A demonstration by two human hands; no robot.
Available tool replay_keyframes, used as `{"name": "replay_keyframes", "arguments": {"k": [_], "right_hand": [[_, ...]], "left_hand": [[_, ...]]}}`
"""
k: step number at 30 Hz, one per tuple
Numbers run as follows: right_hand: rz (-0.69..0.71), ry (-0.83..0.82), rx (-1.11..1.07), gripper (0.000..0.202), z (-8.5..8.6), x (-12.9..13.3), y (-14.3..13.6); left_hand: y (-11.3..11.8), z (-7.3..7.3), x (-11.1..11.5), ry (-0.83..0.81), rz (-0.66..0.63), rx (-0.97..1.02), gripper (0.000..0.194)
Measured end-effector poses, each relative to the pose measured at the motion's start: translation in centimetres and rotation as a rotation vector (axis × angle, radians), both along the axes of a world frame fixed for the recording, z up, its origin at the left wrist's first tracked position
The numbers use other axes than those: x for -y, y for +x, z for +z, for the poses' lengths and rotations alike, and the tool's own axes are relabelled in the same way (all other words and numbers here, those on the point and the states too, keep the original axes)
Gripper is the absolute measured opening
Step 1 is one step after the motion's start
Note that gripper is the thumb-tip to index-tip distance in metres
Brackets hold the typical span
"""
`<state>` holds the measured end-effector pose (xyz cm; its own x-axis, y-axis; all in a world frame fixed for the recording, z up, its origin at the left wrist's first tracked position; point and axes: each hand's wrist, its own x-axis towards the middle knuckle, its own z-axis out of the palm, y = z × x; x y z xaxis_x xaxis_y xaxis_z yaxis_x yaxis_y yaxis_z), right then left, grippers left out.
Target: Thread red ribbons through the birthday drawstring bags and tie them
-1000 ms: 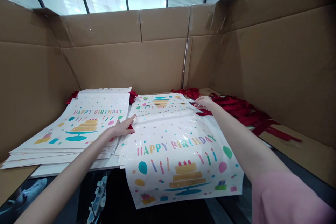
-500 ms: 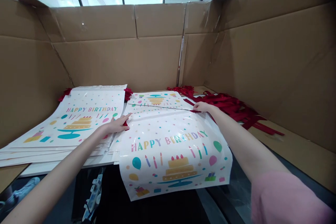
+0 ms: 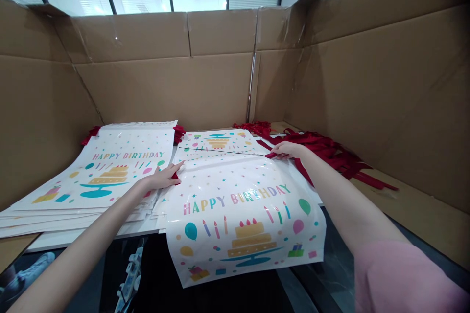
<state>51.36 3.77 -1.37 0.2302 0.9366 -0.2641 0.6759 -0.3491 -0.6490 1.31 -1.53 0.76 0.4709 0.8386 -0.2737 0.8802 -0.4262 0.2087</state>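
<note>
A white plastic sheet (image 3: 235,234) printed HAPPY BIRTHDAY, perhaps a bag, lies in front of me, its lower part hanging over the table's front edge. My left hand (image 3: 163,177) rests at its upper left, fingers stretched apart, with a bit of red ribbon (image 3: 176,179) between thumb and forefinger. At the upper right corner, my right hand (image 3: 288,150) pinches a red ribbon (image 3: 303,173), part of which trails below the wrist. A thin dark line (image 3: 220,150) crosses just above the sheet's top edge. Behind it lies another printed sheet (image 3: 218,141), upside down.
On the left is a stack of similar printed sheets (image 3: 121,144) with red ribbon bunched at its far corners. Loose red ribbons (image 3: 323,149) are heaped at the right. Tall cardboard walls (image 3: 157,88) enclose the back and both sides.
My right hand has shifted slightly right with the ribbon, and more ribbon shows beneath its wrist. My left hand stays at the sheet's left edge. The view has tilted slightly upward.
</note>
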Motion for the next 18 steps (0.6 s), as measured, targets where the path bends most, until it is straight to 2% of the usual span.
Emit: {"name": "replay_keyframes", "arguments": {"k": [2,5,15,18], "right_hand": [[-0.017,-0.047,-0.047,0.012,-0.1,0.0,0.1],[-0.038,-0.060,-0.087,0.014,-0.3,0.1,0.5],[-0.072,0.012,-0.079,0.022,-0.9,-0.1,1.1],[-0.072,0.036,-0.056,0.019,-1.1,-0.3,1.0]], "left_hand": [[0.0,0.0,0.1,-0.009,0.006,0.009,0.072],[0.1,0.1,0.2,-0.017,0.013,0.008,0.070],[0.1,0.1,0.2,-0.020,0.014,-0.006,0.069],[0.1,0.2,0.2,-0.020,0.010,0.000,0.069]]}}
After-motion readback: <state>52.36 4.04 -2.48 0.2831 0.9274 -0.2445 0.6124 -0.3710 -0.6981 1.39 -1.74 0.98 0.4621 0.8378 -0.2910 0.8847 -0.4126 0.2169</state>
